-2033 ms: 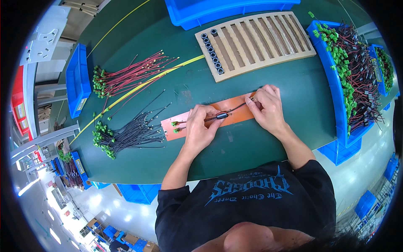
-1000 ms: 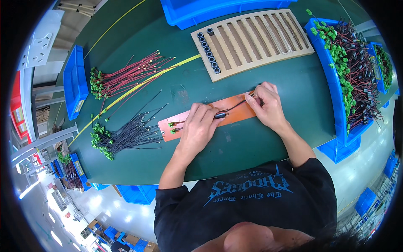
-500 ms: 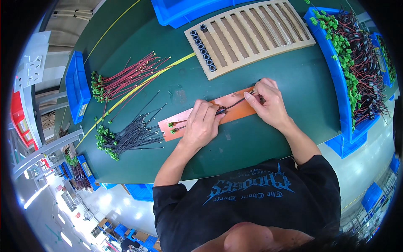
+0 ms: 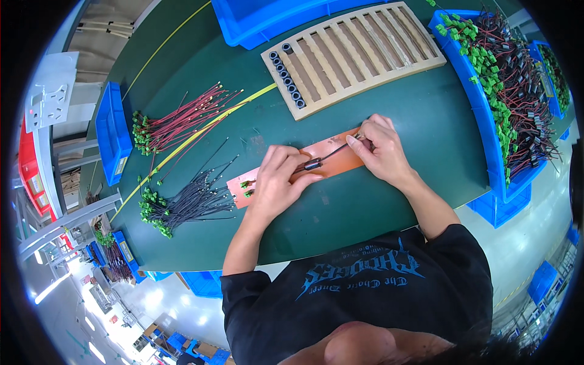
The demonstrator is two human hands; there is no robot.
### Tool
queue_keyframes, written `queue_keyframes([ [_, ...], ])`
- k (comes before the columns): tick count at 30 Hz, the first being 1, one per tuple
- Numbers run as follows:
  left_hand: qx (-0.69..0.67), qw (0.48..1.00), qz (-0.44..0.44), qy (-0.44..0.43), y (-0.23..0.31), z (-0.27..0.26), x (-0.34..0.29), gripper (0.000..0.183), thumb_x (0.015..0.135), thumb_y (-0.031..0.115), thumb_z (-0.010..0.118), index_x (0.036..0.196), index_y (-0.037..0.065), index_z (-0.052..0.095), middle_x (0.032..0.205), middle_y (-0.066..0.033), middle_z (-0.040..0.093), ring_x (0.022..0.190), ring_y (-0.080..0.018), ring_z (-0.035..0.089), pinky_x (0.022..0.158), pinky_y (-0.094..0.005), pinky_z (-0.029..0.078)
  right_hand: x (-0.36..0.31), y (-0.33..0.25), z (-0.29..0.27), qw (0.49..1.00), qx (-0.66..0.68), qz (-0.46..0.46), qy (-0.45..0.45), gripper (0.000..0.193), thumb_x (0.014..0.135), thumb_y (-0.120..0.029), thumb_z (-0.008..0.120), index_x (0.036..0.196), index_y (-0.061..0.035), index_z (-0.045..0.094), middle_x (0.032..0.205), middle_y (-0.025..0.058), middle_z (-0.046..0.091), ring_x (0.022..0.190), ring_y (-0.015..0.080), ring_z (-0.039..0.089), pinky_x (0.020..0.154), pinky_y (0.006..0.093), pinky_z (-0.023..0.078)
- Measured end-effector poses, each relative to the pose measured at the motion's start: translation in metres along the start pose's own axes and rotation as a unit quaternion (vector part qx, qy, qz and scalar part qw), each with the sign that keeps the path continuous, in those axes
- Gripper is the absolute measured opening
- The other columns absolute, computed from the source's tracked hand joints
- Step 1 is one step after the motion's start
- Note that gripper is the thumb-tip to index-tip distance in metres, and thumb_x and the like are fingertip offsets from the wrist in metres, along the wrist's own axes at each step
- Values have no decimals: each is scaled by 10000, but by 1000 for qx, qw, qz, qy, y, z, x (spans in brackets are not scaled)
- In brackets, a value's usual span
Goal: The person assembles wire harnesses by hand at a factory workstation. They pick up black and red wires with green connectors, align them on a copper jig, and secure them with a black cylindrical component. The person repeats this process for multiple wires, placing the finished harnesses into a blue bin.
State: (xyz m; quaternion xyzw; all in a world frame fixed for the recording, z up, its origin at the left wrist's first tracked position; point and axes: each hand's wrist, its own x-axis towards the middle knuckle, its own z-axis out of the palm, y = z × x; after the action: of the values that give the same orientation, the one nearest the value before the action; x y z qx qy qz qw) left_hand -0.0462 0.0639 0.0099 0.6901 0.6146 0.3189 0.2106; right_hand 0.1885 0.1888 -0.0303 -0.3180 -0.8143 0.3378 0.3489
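A long copper-coloured board (image 4: 333,168) lies slantwise on the green table before me. Two wires with green connectors (image 4: 246,184) run along it under my left hand (image 4: 277,182), whose fingers are closed over them. A short black sleeve (image 4: 313,163), like a ferrite core, surrounds the wires just beyond those fingertips. From the sleeve a dark stretch of wire (image 4: 336,151) leads up to my right hand (image 4: 384,149). That hand pinches the wire ends near the board's far right end; the tips are mostly hidden by its fingers.
Bundles of red wires (image 4: 188,118) and black wires (image 4: 191,198) with green connectors lie to the left. A slotted wooden rack (image 4: 359,76) holding several black sleeves stands behind. To the right is a blue bin (image 4: 480,121) full of wired pieces; another blue bin (image 4: 261,30) sits at the back.
My left hand has slid left along the wires, uncovering the black sleeve, which also sits slightly further left. My right hand stays by the wire ends. The whole view has shifted slightly.
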Motion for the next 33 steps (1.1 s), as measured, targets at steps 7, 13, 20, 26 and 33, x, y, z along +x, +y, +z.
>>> queue_keyframes([
  [7, -70, 979, -24, -189, 13, 3, 69, 219, 894, 146, 758, 1056, -2, 754, 919, -128, 755, 817, -233, 674, 764, -351, 531, -1, 2, 0, 1000, 20, 8, -6, 281, 888, -129, 760, 717, -63, 548, 659, 53, 527, 697, 256, 520, 807, 399, 433],
  [13, -147, 914, -154, -346, 10, 11, 99, 126, 908, 112, 752, 888, -10, 776, 687, -81, 714, 601, -105, 614, 582, -311, 497, -1, 2, 0, 1000, 21, -3, -10, 252, 891, -128, 755, 732, -63, 571, 655, 43, 531, 706, 248, 534, 805, 400, 435],
  [20, -146, 935, -154, -283, 10, 22, 87, 81, 917, 77, 732, 903, 5, 766, 714, -82, 698, 608, -144, 609, 585, -333, 498, -2, 4, 2, 998, 53, 15, -7, 248, 905, -163, 755, 744, -57, 600, 655, 44, 545, 663, 240, 524, 796, 387, 437],
  [26, -23, 998, -7, 53, 7, -19, 28, 145, 995, 70, 647, 1095, 1, 727, 978, -149, 702, 916, -289, 649, 826, -380, 519, -1, 2, -10, 997, -2, 39, -61, 219, 901, -228, 773, 856, -52, 650, 744, 60, 583, 749, 243, 554, 807, 384, 446],
  [33, -38, 974, -6, 223, -15, 15, -29, 248, 972, -48, 597, 1209, -4, 653, 997, -170, 674, 938, -347, 618, 816, -423, 523, 45, -79, -5, 955, -171, -184, -161, 545, 812, -457, 820, 1139, -57, 648, 1074, 122, 585, 1061, 292, 567, 1025, 466, 416],
])
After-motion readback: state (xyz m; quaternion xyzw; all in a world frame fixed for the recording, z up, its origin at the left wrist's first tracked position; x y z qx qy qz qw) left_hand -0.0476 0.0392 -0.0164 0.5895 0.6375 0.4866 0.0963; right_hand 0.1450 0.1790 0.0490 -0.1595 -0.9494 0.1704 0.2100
